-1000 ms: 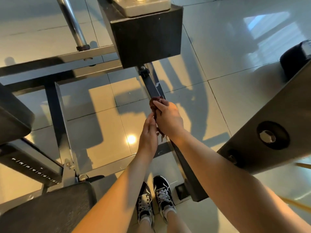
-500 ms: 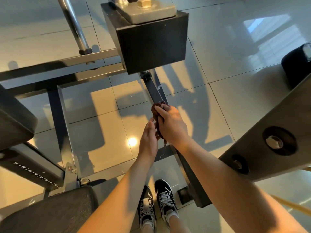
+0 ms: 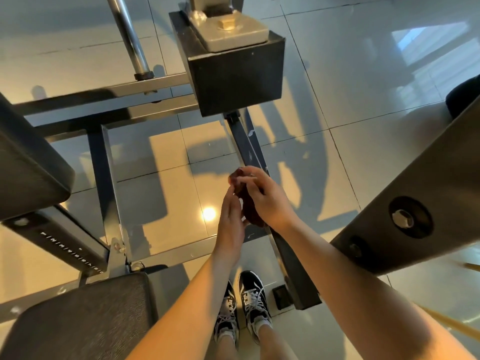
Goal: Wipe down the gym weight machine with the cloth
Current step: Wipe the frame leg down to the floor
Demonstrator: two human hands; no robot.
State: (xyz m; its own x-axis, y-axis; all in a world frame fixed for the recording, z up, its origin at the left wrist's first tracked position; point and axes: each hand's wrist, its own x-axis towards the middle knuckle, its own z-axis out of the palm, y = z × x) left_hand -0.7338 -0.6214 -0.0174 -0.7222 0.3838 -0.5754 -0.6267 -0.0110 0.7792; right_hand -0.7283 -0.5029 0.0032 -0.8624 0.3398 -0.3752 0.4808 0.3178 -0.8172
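Black-and-white trainers (image 3: pixel 244 307) stand at six o'clock on the glossy tiled floor (image 3: pixel 350 74), and a black padded seat (image 3: pixel 78 315) fills the view at eight o'clock.

Just past the trainers, near the centre, our hands meet over the slanted frame bar (image 3: pixel 242 144). This bar runs from its foot at five o'clock up toward twelve. Our right hand (image 3: pixel 267 201) grips the dark maroon cloth (image 3: pixel 248 206), with the fingers curled over its bunched top. The cloth sits at the bar about halfway along; whether it is pressed against the metal we cannot tell. Our left hand (image 3: pixel 231 219) lies just beside it at nine o'clock. Its fingers are nearly straight and rest against the cloth's side without closing on it.

We judge the step to be gathering the cloth again partway through wiping this bar. The next move calls for a firm wrap around the bar and a steady pull toward twelve o'clock, stopping at the bracket under the black weight block (image 3: pixel 233 81).

Farther off, a chrome rod (image 3: pixel 130 35) slants at eleven o'clock, and a broad steel arm (image 3: pixel 389 198) crosses at three o'clock.
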